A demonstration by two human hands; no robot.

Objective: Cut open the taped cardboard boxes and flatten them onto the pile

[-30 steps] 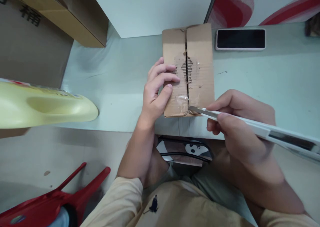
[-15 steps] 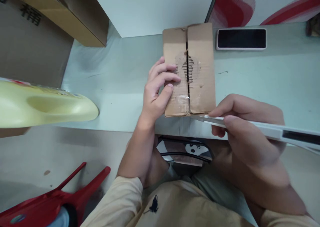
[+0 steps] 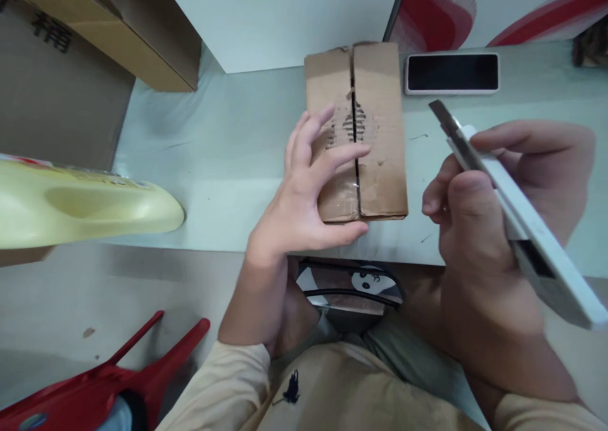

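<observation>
A small brown cardboard box (image 3: 382, 178) lies on the pale green tabletop, with a dark slit between its two top flaps and a torn patch in the middle. Over its left side and near corner spreads my left hand (image 3: 308, 184), fingers apart, the thumb along the near edge. To the right of the box, my right hand (image 3: 498, 197) grips a white utility knife (image 3: 527, 216). Its metal blade is out and points up and to the left, apart from the box.
A phone (image 3: 453, 73) lies at the back right. On the left stand a yellow bottle (image 3: 95, 209) and an open cardboard carton (image 3: 161, 45). Behind the box are a white panel (image 3: 285, 19) and a red-and-white carton (image 3: 475, 13). A red chair (image 3: 109, 387) is at lower left.
My right hand has lifted the utility knife away from the box's near edge, turning the blade upward. My left hand has spread, its thumb moving to the near edge.
</observation>
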